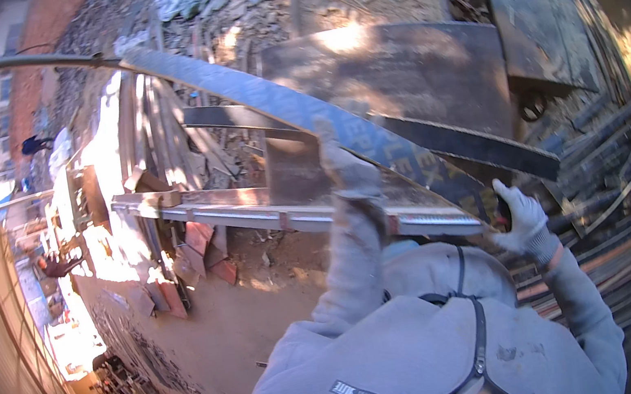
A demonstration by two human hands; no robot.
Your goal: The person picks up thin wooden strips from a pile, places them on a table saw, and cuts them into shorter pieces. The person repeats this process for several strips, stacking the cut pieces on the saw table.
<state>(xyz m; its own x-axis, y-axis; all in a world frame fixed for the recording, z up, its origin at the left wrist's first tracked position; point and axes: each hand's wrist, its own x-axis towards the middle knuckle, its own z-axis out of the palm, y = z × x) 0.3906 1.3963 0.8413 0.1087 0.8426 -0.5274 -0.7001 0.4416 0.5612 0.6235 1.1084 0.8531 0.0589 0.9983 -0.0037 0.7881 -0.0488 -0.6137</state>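
Note:
A long strip of coated plywood [232,86], blue-grey with printed lettering, runs slantwise from the upper left toward my right hand. My left hand [349,167], in a pale glove and slightly blurred, is closed on the strip's near edge around its middle. At the strip's right end, my right hand [525,220], in a light grey glove, curls round a small dark object with a touch of red; its kind is hidden by the fingers. Under the strip lies a long silver metal rail [294,218], its right end close to my right hand.
A large brown plywood sheet [411,70] lies beyond the strip, and a narrow dark board [473,147] crosses behind it. Long bars [601,152] are stacked at the right. Wooden offcuts [173,289] lie on the dusty ground, with rubble [245,10] farther off.

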